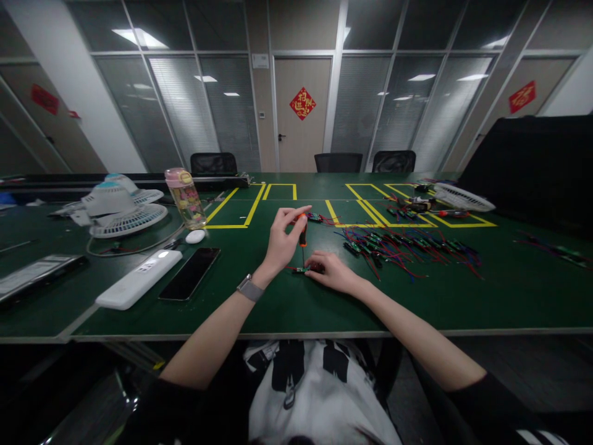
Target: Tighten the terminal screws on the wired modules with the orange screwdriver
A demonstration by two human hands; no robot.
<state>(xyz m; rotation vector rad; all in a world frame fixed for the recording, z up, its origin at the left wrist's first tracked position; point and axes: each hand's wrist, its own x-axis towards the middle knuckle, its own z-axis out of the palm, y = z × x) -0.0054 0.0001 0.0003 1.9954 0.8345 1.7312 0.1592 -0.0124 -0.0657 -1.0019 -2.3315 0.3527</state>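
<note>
My left hand (281, 238), with a watch on its wrist, grips the handle of an orange and black screwdriver (302, 238) between thumb and fingers. The screwdriver stands upright, its tip down at a small green circuit board (300, 270) on the table. My right hand (331, 272) rests on the table with its fingers pinched at the right end of that board. To the right of my hands lies a spread of similar green boards (370, 243) with red and blue wires. Another wired board (315, 217) lies just beyond the screwdriver.
On the left are a black phone (189, 275), a white power strip (139, 281), a white round case (195, 236), a bottle (185, 198) and white fans (127, 219). Tools and another fan (463, 196) lie at the far right, near a large black screen (532, 167). Yellow tape (227, 227) marks the green tabletop.
</note>
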